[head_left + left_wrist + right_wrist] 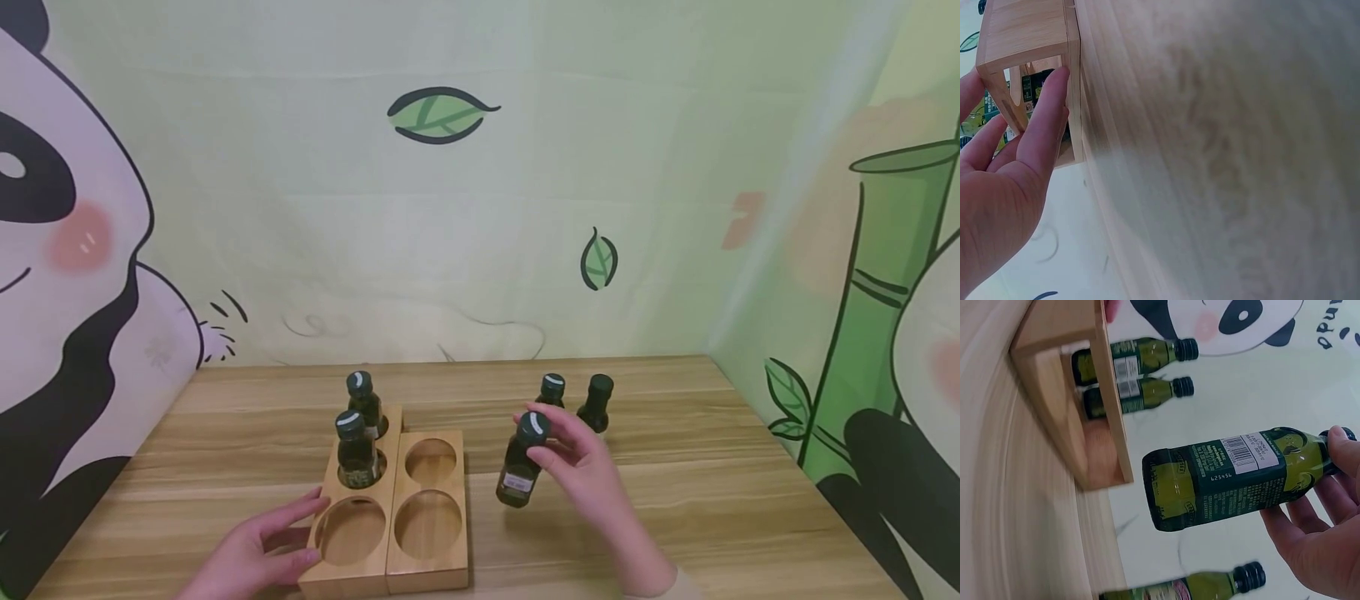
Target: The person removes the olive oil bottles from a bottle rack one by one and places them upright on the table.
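My right hand (577,458) pinches a small green glass bottle (517,471) by its dark cap, tilted above the tabletop to the right of a wooden bottle rack (427,578). In the right wrist view the held bottle (1229,478) shows a green label with a white barcode sticker. Extended fingers of my left hand (258,546) touch the rack's left side near its front corner; the left wrist view shows them at the side opening. A rear bottle (365,402) and a middle bottle (356,454) stand in the rack's left row of round holes.
Behind my right hand stand a partly hidden capped bottle (552,385) and another dark bottle (596,404). All of this is on a wood-grain table (247,433). A printed cloth backdrop (315,208) with pandas and bamboo rises along the table's back and sides.
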Demonstrator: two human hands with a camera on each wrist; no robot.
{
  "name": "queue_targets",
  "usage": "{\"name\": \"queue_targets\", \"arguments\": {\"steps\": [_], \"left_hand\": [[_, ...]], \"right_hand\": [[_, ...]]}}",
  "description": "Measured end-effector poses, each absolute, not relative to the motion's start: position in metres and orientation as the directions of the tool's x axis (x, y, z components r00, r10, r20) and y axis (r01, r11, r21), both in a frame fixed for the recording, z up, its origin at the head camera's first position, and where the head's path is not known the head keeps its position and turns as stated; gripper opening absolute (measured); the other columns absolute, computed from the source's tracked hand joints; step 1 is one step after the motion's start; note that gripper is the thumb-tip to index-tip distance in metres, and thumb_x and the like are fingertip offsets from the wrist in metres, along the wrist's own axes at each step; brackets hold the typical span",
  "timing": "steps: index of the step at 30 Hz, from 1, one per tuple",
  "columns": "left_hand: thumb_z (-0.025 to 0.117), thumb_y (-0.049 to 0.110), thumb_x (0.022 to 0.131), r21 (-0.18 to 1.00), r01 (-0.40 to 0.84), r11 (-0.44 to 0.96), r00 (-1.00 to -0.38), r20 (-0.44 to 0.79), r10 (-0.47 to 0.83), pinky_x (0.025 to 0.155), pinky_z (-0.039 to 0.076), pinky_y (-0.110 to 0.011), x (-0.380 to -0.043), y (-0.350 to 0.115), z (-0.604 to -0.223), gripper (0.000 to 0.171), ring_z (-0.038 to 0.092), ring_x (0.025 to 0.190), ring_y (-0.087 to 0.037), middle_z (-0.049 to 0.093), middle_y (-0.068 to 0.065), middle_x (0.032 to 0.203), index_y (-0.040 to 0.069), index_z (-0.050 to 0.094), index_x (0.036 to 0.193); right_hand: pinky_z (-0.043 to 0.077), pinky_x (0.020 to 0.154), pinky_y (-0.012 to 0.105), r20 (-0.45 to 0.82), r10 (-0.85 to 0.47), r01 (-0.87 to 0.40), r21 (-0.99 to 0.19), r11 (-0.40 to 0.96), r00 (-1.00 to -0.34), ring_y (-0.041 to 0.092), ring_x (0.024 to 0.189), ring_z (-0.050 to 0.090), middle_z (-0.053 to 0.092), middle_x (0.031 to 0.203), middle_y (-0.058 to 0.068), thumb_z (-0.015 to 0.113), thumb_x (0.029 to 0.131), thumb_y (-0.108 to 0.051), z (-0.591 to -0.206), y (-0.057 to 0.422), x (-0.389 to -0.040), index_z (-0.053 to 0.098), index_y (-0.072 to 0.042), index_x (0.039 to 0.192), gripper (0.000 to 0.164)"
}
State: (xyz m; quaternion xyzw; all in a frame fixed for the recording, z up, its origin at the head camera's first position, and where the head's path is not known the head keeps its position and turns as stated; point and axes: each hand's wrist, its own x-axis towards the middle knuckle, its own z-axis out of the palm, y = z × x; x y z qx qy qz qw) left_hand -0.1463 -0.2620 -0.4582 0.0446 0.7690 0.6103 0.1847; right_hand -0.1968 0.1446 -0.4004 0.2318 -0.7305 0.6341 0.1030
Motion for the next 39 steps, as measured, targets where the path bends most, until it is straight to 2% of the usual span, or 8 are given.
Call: {"name": "queue_targets", "arguments": {"steps": [8,15,25,27,30,32,34,39], "left_hand": [[0.074,0.020,0.091,0.960,-0.143,0.242,-0.931,-0.214,0.297,0.080,0.059,-0.047,-0.146,-0.262,-0.459,0.072,0.048,0.126,-0.048,0.023,-0.028,0.157,0.002,0.038,0.151],[0.075,0.021,0.090,0.959,-0.135,0.250,-0.934,-0.207,0.292,0.078,0.059,-0.046,-0.145,-0.262,-0.460,0.072,0.049,0.126,-0.048,0.022,-0.028,0.157,0.001,0.039,0.150],[0.074,0.020,0.091,0.963,-0.124,0.238,-0.932,-0.195,0.307,0.078,0.059,-0.047,-0.145,-0.261,-0.459,0.072,0.048,0.126,-0.049,0.019,-0.029,0.157,0.000,0.038,0.150],[0.074,0.020,0.091,0.963,-0.122,0.241,-0.932,-0.195,0.306,0.078,0.059,-0.047,-0.145,-0.262,-0.459,0.072,0.048,0.126,-0.049,0.019,-0.029,0.157,0.000,0.038,0.150],[0.074,0.021,0.091,0.961,-0.131,0.243,-0.930,-0.204,0.304,0.078,0.059,-0.047,-0.145,-0.262,-0.459,0.072,0.048,0.126,-0.049,0.020,-0.030,0.157,0.000,0.038,0.150],[0.074,0.021,0.091,0.961,-0.138,0.241,-0.929,-0.210,0.306,0.079,0.059,-0.047,-0.145,-0.262,-0.459,0.073,0.048,0.126,-0.049,0.020,-0.030,0.157,0.001,0.038,0.150],[0.073,0.021,0.091,0.961,-0.142,0.239,-0.927,-0.214,0.308,0.079,0.059,-0.048,-0.145,-0.262,-0.459,0.073,0.048,0.126,-0.050,0.020,-0.030,0.157,0.001,0.037,0.151],[0.074,0.021,0.091,0.959,-0.152,0.237,-0.926,-0.222,0.305,0.079,0.059,-0.048,-0.145,-0.262,-0.459,0.073,0.048,0.125,-0.049,0.020,-0.030,0.157,0.001,0.037,0.151]], "right_hand": [[0.050,0.094,0.028,0.404,-0.111,-0.418,-0.892,0.173,-0.908,0.012,0.112,0.062,0.067,0.125,0.013,0.070,0.090,-0.003,-0.403,0.170,-0.196,0.059,-0.010,0.133,0.045],[0.050,0.092,0.022,0.420,-0.064,-0.424,-0.881,0.210,-0.905,0.006,0.110,0.062,0.063,0.126,0.023,0.067,0.091,0.001,-0.411,0.190,-0.201,0.057,-0.003,0.134,0.044],[0.047,0.093,0.016,0.442,-0.030,-0.435,-0.866,0.246,-0.897,-0.001,0.111,0.059,0.062,0.129,0.021,0.062,0.093,0.005,-0.414,0.217,-0.208,0.052,0.001,0.138,0.045],[0.046,0.093,0.015,0.459,-0.021,-0.449,-0.859,0.246,-0.888,-0.003,0.110,0.058,0.064,0.128,0.017,0.061,0.094,0.006,-0.414,0.223,-0.210,0.051,0.005,0.137,0.045],[0.047,0.092,0.014,0.491,-0.011,-0.478,-0.843,0.248,-0.871,-0.004,0.110,0.058,0.067,0.124,0.001,0.060,0.094,0.008,-0.415,0.231,-0.213,0.050,0.009,0.135,0.043],[0.046,0.092,0.012,0.502,-0.013,-0.488,-0.835,0.254,-0.865,-0.006,0.111,0.057,0.066,0.121,-0.013,0.059,0.094,0.008,-0.414,0.235,-0.215,0.048,0.010,0.135,0.042],[0.045,0.092,0.012,0.503,-0.017,-0.490,-0.834,0.253,-0.864,-0.006,0.111,0.057,0.063,0.118,-0.021,0.057,0.095,0.008,-0.414,0.240,-0.218,0.047,0.010,0.136,0.042],[0.042,0.094,0.010,0.460,-0.018,-0.447,-0.850,0.279,-0.888,-0.008,0.112,0.054,0.061,0.118,-0.025,0.055,0.098,0.005,-0.414,0.251,-0.225,0.045,0.007,0.140,0.043]]}}
